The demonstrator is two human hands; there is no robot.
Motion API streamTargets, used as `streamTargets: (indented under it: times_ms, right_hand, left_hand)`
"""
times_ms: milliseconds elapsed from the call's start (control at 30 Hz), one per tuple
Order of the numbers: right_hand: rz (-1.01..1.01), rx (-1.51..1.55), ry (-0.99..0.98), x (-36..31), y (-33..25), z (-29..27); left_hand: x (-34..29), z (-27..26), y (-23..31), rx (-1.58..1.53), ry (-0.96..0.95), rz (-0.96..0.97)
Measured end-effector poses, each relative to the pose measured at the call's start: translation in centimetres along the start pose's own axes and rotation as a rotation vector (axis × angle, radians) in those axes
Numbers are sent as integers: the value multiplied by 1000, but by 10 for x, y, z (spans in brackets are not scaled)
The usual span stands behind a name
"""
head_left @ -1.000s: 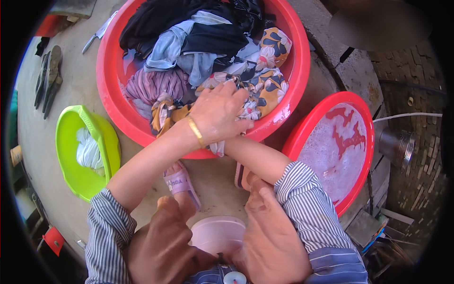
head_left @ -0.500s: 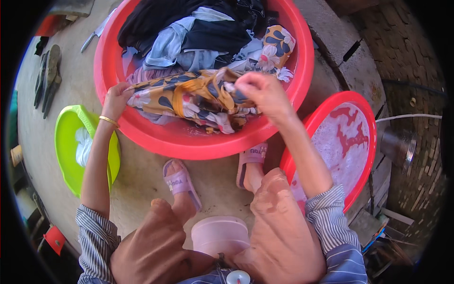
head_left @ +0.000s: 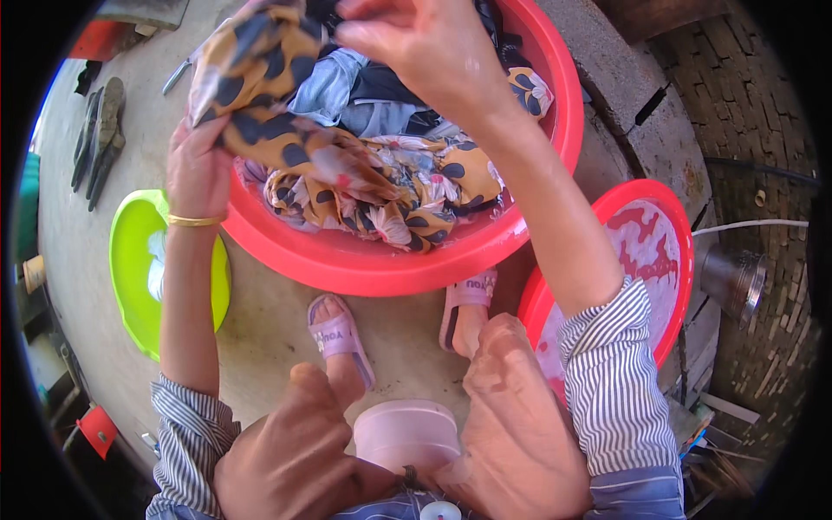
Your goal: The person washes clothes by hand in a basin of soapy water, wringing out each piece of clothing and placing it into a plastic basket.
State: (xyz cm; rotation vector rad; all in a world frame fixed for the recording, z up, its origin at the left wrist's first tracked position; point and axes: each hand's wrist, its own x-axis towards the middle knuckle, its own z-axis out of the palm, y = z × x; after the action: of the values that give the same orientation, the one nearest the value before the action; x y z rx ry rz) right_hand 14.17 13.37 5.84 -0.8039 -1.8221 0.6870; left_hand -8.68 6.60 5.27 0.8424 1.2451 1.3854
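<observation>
Mustard-coloured floral cloth [head_left: 286, 139] with dark leaf shapes and pale flowers is partly lifted over the left side of a big red basin [head_left: 407, 276]. My left hand [head_left: 198, 169], with a yellow bangle at the wrist, is closed on its raised edge. The rest of that cloth lies bunched in the near part of the basin. High over the basin, my right hand [head_left: 425, 52] has curled fingers beside the raised cloth; whether they pinch any of it is hidden. Behind lie light blue cloth [head_left: 329, 87] and dark clothes [head_left: 386, 87].
At the right, a smaller red basin [head_left: 685, 260] holds foamy water. A lime-green basin [head_left: 130, 295] with something white in it stands left. Dark gloves [head_left: 100, 143] lie on the concrete floor. Between my legs is a pink stool or tub [head_left: 407, 433]. A metal container [head_left: 735, 282] stands far right.
Both hands have risen and moved away from me, the right also toward the left. Part of the floral cloth, earlier stretched between them low over the basin, now hangs raised at the left.
</observation>
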Motion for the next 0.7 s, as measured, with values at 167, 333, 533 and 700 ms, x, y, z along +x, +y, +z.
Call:
streamTargets:
  times_ms: [167, 333, 533, 700]
  right_hand:
    - [427, -811, -625, -140, 89, -18]
    - [839, -248, -307, -169, 62, -77]
    - [995, -41, -92, -164, 53, -137]
    - [727, -597, -512, -182, 42, -148]
  left_hand:
    - [17, -113, -27, 1276, -33, -18]
    - [-12, -28, -51, 1297, -306, 444]
    - [-21, 24, -133, 1409, -801, 704]
    - [-51, -10, -118, 1524, -947, 594]
